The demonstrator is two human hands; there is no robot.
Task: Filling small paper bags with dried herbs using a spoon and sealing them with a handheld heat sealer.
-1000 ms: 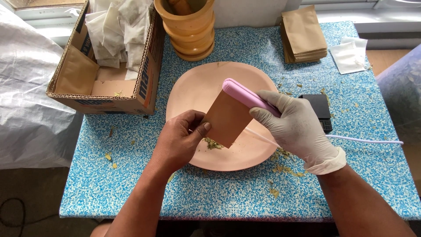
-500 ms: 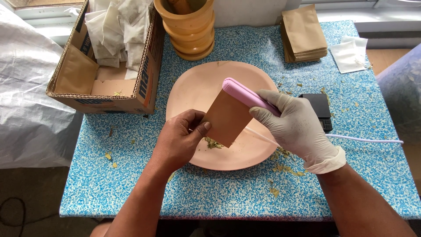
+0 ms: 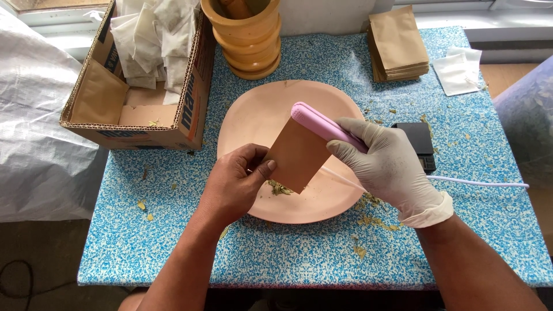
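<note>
A table (image 3: 173,242) covered in blue speckled cloth fills the view, with an open cardboard box (image 3: 115,115) of pale crumpled bags at its far left, a stack of yellow-orange tubs (image 3: 247,40) beside it, and a pile of flat brown pouches (image 3: 398,43) at the far right. At the centre lies a wide pink plate (image 3: 259,115), and everything in hand hangs just above it. The brown paper pouch (image 3: 296,155) is held tilted over the plate, between the two hands, its long axis running from lower left up to upper right. The pink sealing tongs (image 3: 322,125) lie across the pouch's upper edge, at right angles to that axis, their long body slanting down and right into the gloved palm. The right hand (image 3: 391,170), in a pale glove, is wrapped tight around the tongs and squeezes them closed on that edge. The bare left hand (image 3: 236,181) pinches the pouch's lower left side, thumb on the near face, fingers behind and probably curled, though they are hidden. A few dried green leaf bits (image 3: 279,188) lie on the plate just under the pouch's lower corner, and a small black scale (image 3: 417,144) sits partly behind the right hand.
</note>
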